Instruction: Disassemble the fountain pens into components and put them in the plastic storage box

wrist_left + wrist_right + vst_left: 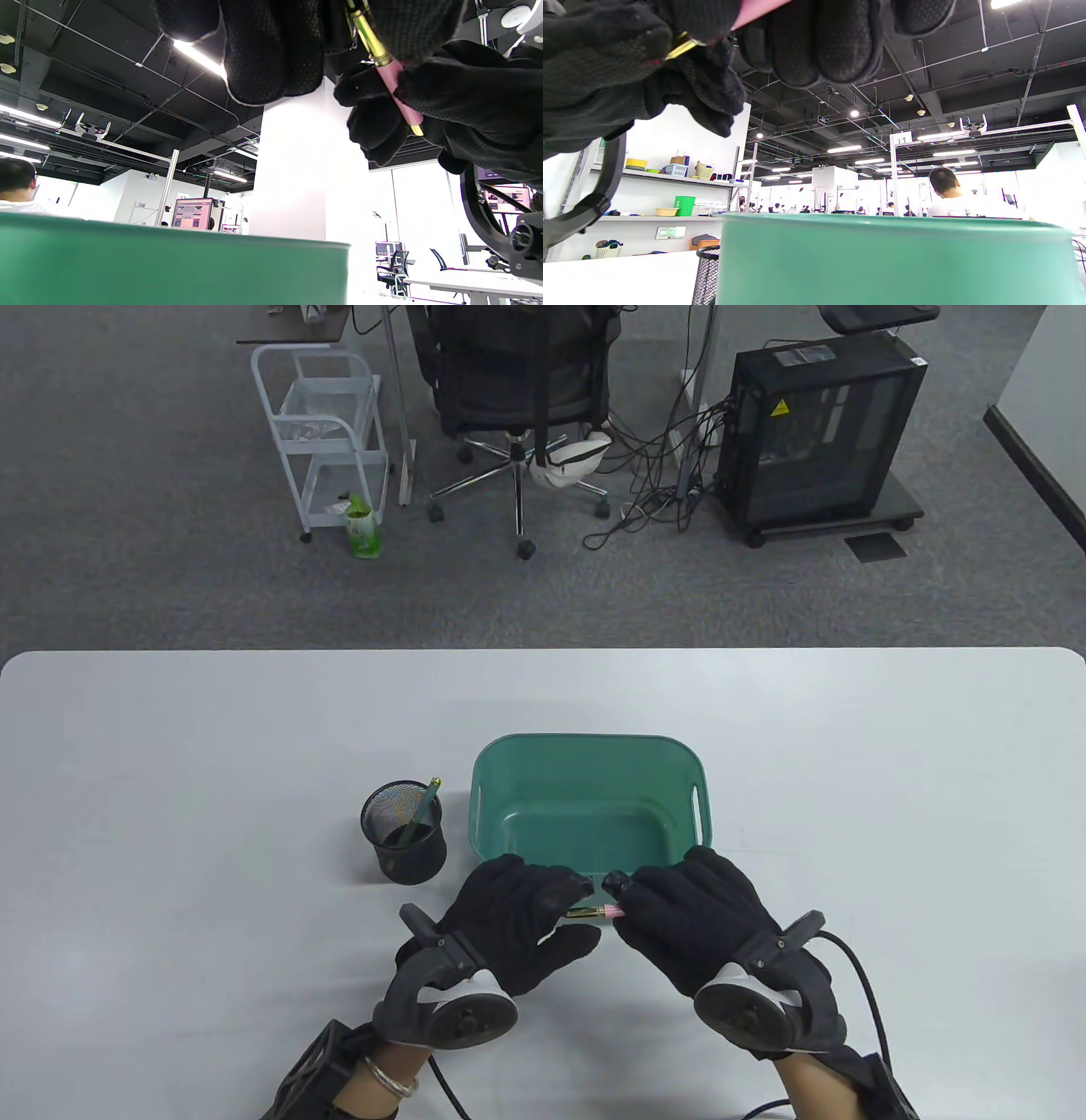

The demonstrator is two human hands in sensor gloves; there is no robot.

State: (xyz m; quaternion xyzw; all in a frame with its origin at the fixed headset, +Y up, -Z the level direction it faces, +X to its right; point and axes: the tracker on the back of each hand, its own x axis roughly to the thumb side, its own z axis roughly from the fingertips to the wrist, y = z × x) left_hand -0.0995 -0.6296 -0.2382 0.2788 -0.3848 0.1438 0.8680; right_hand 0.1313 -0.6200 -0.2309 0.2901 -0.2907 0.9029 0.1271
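**Gripping one pink-and-gold pen at both ends**

Holding a fountain pen (592,911) level above the desk (170,780), at the near rim of the green storage box (585,780). Left hand (517,920) clenching its grip round the gold end; right hand (691,916) clenching round the pink end, thumbs nearly touching above. Standing just left of the box, a black mesh pen cup (404,833) containing a green pen (422,810). Sitting well beyond the desk, an office chair (517,381).

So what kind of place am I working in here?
Probably an open-plan lab or office workspace: an office chair and computer tower stand on the carpet beyond the table, and the wrist views show rows of workstations under an exposed ceiling.
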